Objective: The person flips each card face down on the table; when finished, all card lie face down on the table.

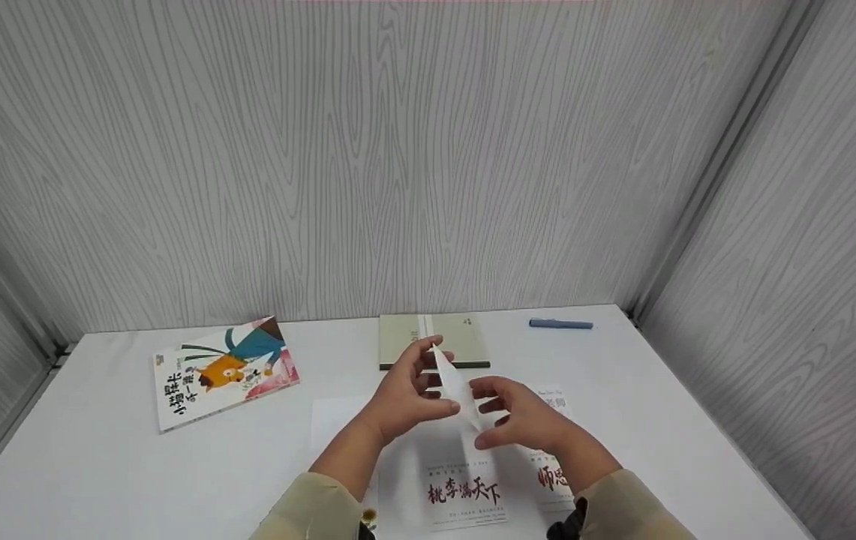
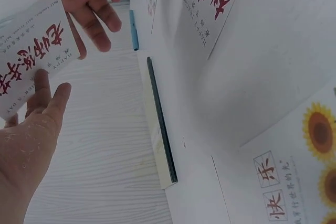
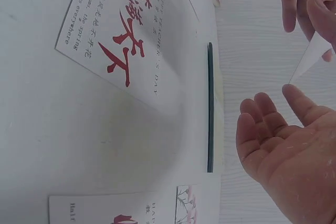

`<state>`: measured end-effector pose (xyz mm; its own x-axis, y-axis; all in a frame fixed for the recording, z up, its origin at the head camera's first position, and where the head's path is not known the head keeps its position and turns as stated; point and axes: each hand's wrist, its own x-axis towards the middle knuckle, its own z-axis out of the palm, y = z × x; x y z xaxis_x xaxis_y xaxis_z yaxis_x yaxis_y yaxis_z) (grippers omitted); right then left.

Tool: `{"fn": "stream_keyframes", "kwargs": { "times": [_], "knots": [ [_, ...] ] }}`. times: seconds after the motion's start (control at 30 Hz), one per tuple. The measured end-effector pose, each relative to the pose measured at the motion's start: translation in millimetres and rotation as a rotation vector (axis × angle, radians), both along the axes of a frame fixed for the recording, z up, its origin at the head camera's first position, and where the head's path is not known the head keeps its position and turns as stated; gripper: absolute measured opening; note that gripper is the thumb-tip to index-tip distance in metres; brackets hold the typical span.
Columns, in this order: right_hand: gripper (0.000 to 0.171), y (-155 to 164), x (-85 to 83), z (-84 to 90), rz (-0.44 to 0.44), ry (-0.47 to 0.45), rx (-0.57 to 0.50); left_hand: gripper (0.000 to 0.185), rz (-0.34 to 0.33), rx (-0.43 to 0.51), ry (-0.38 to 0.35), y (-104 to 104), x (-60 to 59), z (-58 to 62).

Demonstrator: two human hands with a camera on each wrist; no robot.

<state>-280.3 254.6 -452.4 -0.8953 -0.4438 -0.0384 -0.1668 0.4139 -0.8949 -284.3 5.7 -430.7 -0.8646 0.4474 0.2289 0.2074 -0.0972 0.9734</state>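
Above the table, a white card with red Chinese writing stands tilted, nearly edge-on in the head view. My left hand holds it from the left, the index finger at its far end and the thumb near its close end. My right hand meets its right side with thumb and index fingertips. In the left wrist view the card's printed face shows, the right thumb at its upper corner. Below lies a card with large red characters; to its right, another red-lettered card sits partly under the right forearm.
A picture book with a fox lies at the left. Near the back wall are a pale green notebook and a blue pen. A sunflower card lies by the left forearm. Another card lies beyond the right wrist.
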Motion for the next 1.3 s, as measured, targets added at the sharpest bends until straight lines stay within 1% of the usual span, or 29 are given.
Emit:
{"fn": "stream_keyframes", "kwargs": {
  "times": [0.13,0.2,0.27,0.33,0.5,0.53,0.6,0.7,0.8,0.93,1.03,1.17,1.23,1.3],
  "knots": [
    [0.087,2.1,-1.1,-0.3,-0.031,0.005,0.019,0.101,-0.011,0.000,-0.016,-1.7,-0.8,-3.4],
    [0.087,3.9,-1.9,-1.0,-0.051,0.018,0.043,0.104,-0.008,-0.033,-0.007,-2.5,-1.2,-5.4],
    [0.088,6.0,-2.9,-2.2,-0.073,0.041,0.079,0.106,0.002,-0.093,0.018,-3.4,-1.2,-8.0],
    [0.089,7.3,-3.8,-3.4,-0.096,0.062,0.127,0.106,0.033,-0.202,0.047,-4.3,-0.9,-11.4],
    [0.095,5.5,-5.4,-5.0,-0.166,0.094,0.244,0.103,0.144,-0.546,0.126,-4.2,0.5,-24.2],
    [0.096,4.6,-5.7,-5.4,-0.182,0.096,0.265,0.101,0.162,-0.598,0.144,-3.6,0.8,-26.9],
    [0.098,2.8,-6.4,-5.7,-0.210,0.097,0.298,0.095,0.194,-0.682,0.176,-2.6,1.5,-30.6],
    [0.098,0.6,-8.7,-6.4,-0.240,0.105,0.355,0.078,0.235,-0.769,0.209,-1.7,2.1,-32.9],
    [0.097,-1.4,-12.0,-8.6,-0.248,0.121,0.418,0.062,0.273,-0.833,0.238,-0.7,2.3,-33.7],
    [0.097,-5.0,-17.9,-14.1,-0.240,0.132,0.520,0.048,0.308,-0.896,0.279,1.7,1.9,-37.7],
    [0.097,-7.7,-22.2,-17.1,-0.230,0.123,0.583,0.038,0.295,-0.950,0.300,4.2,2.5,-40.2],
    [0.096,-10.2,-25.8,-18.5,-0.216,0.103,0.633,0.027,0.224,-1.024,0.307,8.0,4.8,-42.0],
    [0.097,-11.3,-27.4,-19.4,-0.204,0.100,0.645,0.025,0.187,-1.060,0.311,10.2,6.1,-43.4],
    [0.097,-12.3,-29.2,-20.1,-0.192,0.098,0.659,0.023,0.168,-1.099,0.334,12.0,6.9,-44.7]
  ]
}}
